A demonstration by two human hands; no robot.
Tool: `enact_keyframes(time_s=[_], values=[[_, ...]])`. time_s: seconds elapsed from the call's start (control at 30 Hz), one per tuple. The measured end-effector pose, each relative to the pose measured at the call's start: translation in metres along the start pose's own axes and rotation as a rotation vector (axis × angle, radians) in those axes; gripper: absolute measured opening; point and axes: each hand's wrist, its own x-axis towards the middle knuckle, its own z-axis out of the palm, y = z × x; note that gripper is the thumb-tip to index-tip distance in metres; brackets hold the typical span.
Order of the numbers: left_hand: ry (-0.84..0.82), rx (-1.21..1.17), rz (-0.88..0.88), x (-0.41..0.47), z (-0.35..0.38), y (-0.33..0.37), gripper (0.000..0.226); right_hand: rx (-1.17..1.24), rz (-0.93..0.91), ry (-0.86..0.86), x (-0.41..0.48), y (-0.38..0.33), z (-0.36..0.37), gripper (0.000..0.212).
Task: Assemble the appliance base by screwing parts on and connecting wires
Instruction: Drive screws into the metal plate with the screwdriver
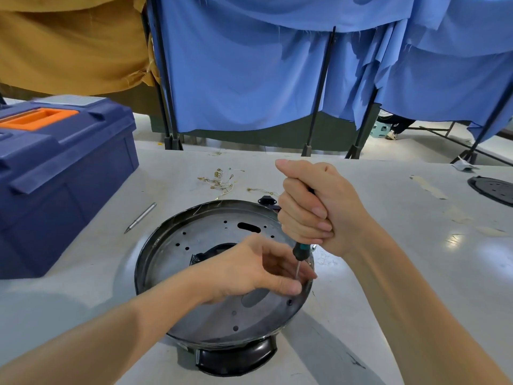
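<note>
Appliance base [222, 320] sits nearest me at centre of the surface [83, 273]: round perforated metal plate up, black housing under its near edge. My left forearm comes in from lower left across the plate. Left grip [249, 270] rests on the plate's right side, thumb and fingers pinched in round the lower shaft of the screwdriver [301, 250]. The tip is hidden by my fingers, so I can't tell if a screw is there. Right grip [313, 209] is above it, clamped in a fist round the handle, thumb on top, wrist bent, with the tool about upright near the plate's right rim.

Beyond the base:
- A thin metal rod [140, 217] lies loose to the left.
- A black connector [267, 201] is just behind the rim.
- A tangle of wires with ring terminals [219, 180] lies further back.
- A blue toolbox [55, 173] with an orange handle is at far left.
- A black disc [494, 190] is at the right edge.
- Tape strips [429, 187] are near the disc.
- Blue curtains [249, 73] hang on black stands at the back.
- A mustard cloth [69, 45] is at top left.
</note>
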Motion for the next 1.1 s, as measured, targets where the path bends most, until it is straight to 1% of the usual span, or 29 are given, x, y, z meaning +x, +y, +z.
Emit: enact_keyframes(time_s=[0.1, 0.2, 0.27, 0.33, 0.4, 0.47, 0.5, 0.57, 0.67, 0.73, 0.77, 0.8, 0.83, 0.93, 0.97, 1.03, 1.1], values=[[0.052, -0.126, 0.004, 0.000, 0.002, 0.000, 0.021, -0.008, -0.034, 0.036, -0.001, 0.001, 0.004, 0.067], [0.066, -0.137, 0.032, 0.001, 0.004, 0.001, 0.013, -0.043, -0.071, 0.133, -0.001, 0.004, 0.011, 0.068], [0.034, -0.127, 0.058, 0.001, 0.005, 0.000, 0.009, -0.087, -0.094, 0.261, -0.002, 0.005, 0.016, 0.068], [0.028, -0.147, 0.065, 0.001, 0.005, -0.001, 0.007, -0.132, -0.135, 0.426, -0.002, 0.006, 0.020, 0.067], [0.050, -0.157, 0.057, 0.002, 0.005, -0.002, 0.013, -0.178, -0.201, 0.617, -0.002, 0.011, 0.023, 0.068], [0.060, -0.135, 0.055, 0.003, 0.004, -0.004, 0.011, -0.258, -0.283, 0.814, -0.003, 0.018, 0.027, 0.069], [0.063, -0.112, 0.059, 0.003, 0.005, -0.004, 0.011, -0.298, -0.322, 0.886, -0.003, 0.021, 0.030, 0.070], [0.073, -0.092, 0.064, 0.003, 0.005, -0.004, 0.009, -0.331, -0.379, 0.963, -0.004, 0.025, 0.032, 0.072], [0.070, -0.121, 0.063, 0.003, 0.008, -0.002, 0.008, -0.333, -0.407, 1.014, -0.005, 0.025, 0.031, 0.072], [0.088, -0.134, 0.064, 0.005, 0.011, -0.003, 0.010, -0.319, -0.396, 0.983, -0.005, 0.026, 0.031, 0.073], [0.094, -0.139, 0.061, 0.005, 0.011, -0.004, 0.014, -0.302, -0.371, 0.927, -0.006, 0.026, 0.031, 0.072], [0.095, -0.139, 0.058, 0.005, 0.011, -0.005, 0.014, -0.284, -0.319, 0.831, -0.006, 0.024, 0.029, 0.071], [0.099, -0.135, 0.057, 0.005, 0.010, -0.005, 0.012, -0.275, -0.236, 0.696, -0.005, 0.018, 0.025, 0.068], [0.099, -0.112, 0.040, 0.005, 0.008, -0.003, 0.004, -0.263, 0.027, 0.217, 0.000, -0.011, 0.010, 0.062], [0.096, -0.113, 0.035, 0.005, 0.008, -0.003, 0.005, -0.219, 0.080, 0.113, 0.003, -0.017, 0.005, 0.062], [0.090, -0.121, 0.031, 0.005, 0.010, -0.003, 0.011, -0.134, 0.140, -0.014, 0.008, -0.019, 0.002, 0.066], [0.097, -0.110, 0.032, 0.003, 0.009, -0.005, 0.015, -0.085, 0.123, -0.086, 0.009, -0.010, 0.007, 0.068]])
